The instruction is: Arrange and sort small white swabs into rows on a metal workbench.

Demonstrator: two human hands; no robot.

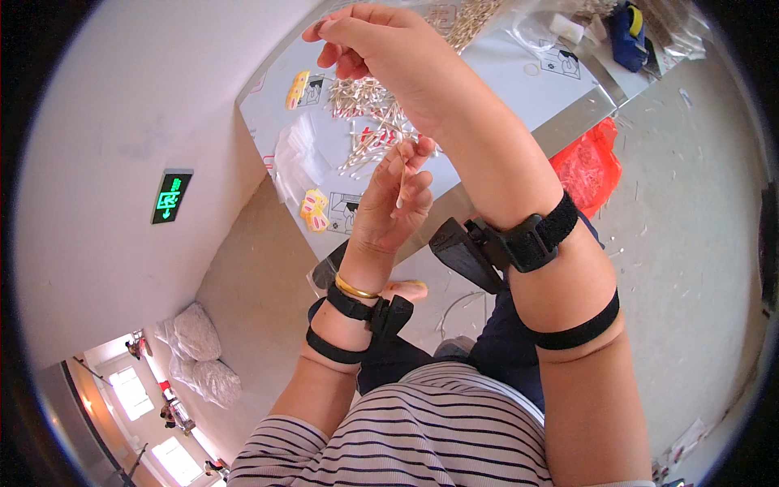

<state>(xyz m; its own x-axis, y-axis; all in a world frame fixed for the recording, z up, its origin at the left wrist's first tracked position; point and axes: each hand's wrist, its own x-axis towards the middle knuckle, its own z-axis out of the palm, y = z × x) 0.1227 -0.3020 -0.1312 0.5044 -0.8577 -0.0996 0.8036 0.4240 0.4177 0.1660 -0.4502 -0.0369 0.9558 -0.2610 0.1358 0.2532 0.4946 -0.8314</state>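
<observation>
My left hand (395, 199) is raised just in front of the table's near edge, palm up. Its fingers pinch a cotton swab (401, 183) that points down across the palm. Farther off and higher, my right hand (377, 40) reaches over the table with its thumb against the index finger. Anything between those fingertips is too small to make out. Below it lies a loose heap of cotton swabs (357, 99), with more scattered swabs (365, 154) toward my left hand. To the left is a stack of clear plastic sleeves (299, 154).
Yellow rabbit-shaped cards (314, 211) lie on the light table (519, 101). At the back are a clear bag of swabs (471, 20) and a blue pouch (629, 36). A red plastic bag (591, 166) hangs by the right edge. White sacks (195, 349) stand lower left.
</observation>
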